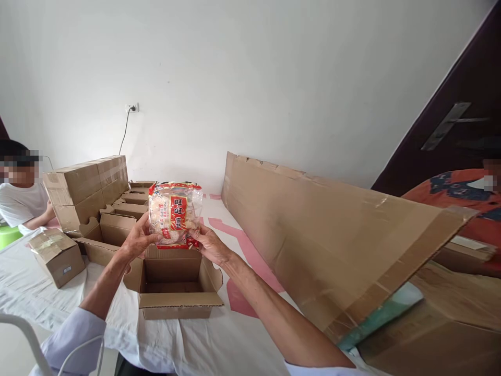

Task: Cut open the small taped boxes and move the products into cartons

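snack: clear-and-red crinkly plastic bag of rice crackers (pixel 174 214), held just above open brown cardboard box (pixel 176 283)
left hand (pixel 138 239): pinching bag's lower left edge
right hand (pixel 207 243): pinching lower right edge
handling: likely light, slippery, contents brittle; grip edges
around: more open cartons (pixel 129 206) behind box, long flat cardboard sheet (pixel 332 230) to its right

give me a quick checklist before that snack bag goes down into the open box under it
1. Snack bag held on both sides: ok, left hand and right hand both grip its lower edge.
2. Open carton flaps spread: ok, all four folded outward.
3. Carton interior free: ok, the visible floor is bare.
4. Bag above the opening: ok, it hangs just over the carton's back edge.
5. Bag seal intact: cannot tell.
6. Large cardboard sheet clear of the carton: ok, apart to the right.
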Tool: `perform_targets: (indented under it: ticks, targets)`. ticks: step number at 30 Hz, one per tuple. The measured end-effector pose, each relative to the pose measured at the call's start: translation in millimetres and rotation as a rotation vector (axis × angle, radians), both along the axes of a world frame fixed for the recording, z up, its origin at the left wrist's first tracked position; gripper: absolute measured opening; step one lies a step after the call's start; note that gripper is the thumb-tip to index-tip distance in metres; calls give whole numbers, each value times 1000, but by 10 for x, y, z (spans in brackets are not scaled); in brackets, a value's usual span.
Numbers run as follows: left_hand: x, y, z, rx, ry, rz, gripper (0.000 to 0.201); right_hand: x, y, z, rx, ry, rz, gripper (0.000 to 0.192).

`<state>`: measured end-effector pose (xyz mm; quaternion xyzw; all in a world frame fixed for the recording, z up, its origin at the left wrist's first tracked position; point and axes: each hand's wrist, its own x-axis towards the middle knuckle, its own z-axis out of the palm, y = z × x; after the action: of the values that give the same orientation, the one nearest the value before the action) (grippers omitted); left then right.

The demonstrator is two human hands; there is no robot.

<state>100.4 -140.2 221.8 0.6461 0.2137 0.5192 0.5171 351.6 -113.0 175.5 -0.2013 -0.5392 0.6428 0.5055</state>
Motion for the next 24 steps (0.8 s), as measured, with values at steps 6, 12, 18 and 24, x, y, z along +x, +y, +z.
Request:
perform_targets:
  ticks: [6,12,18,24]
  targets:
    - [58,119,-29,24,-18,-12,79,53,83,-39,30,61,-18,46]
    - [27,133,-45,5,-25,-27,76,53,129,-59,-5,49,-7,47]
    - [-2,98,-34,-30,7,31,85,-49,155,-26,20,38,-10,49]
    - [-410,8,-87,-16,27,381,84,110,221,94,100,-20,-264,51]
